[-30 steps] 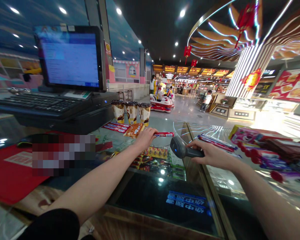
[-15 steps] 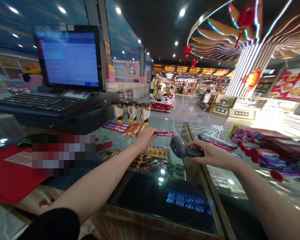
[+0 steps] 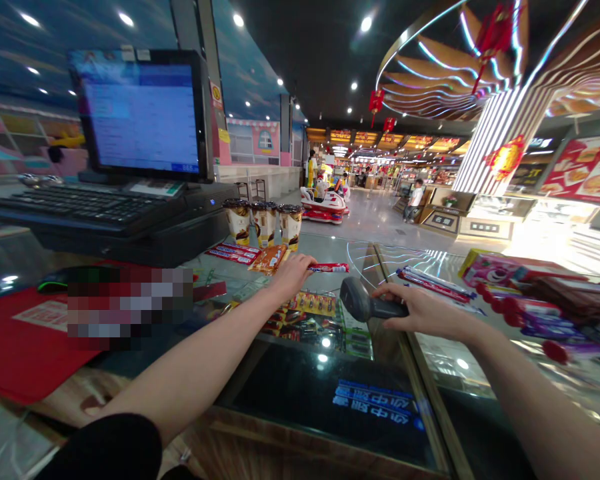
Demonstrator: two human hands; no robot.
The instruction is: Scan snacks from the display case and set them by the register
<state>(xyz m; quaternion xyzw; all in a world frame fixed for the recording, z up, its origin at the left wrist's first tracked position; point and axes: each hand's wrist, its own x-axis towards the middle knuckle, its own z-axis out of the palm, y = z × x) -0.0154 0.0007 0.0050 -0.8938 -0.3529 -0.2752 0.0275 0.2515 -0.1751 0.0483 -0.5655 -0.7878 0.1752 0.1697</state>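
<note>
My left hand [image 3: 295,275] is closed on a thin red candy packet [image 3: 331,267], whose free end points right over the glass counter. In my right hand [image 3: 420,307] is a dark barcode scanner [image 3: 356,300], its head turned left toward the packet, a small gap apart. Just left of my left hand lie an orange-brown snack bag [image 3: 268,259] and flat red packets [image 3: 233,253]. Three lidded cups [image 3: 264,225] with brown and yellow print stand behind them. Long thin red and blue packets [image 3: 435,284] rest beyond my right hand.
A monitor [image 3: 143,120] and a keyboard [image 3: 65,207] stand at the left, with a mouse [image 3: 60,280] on a red mat [image 3: 10,347]. Boxes and purple sweets [image 3: 555,323] are piled at the right. Small goods show under the glass [image 3: 380,250]. Several people are in the hall.
The blue light on the scanner's head no longer shows. Both hands keep nearly the same place; the view shifts very slightly.
</note>
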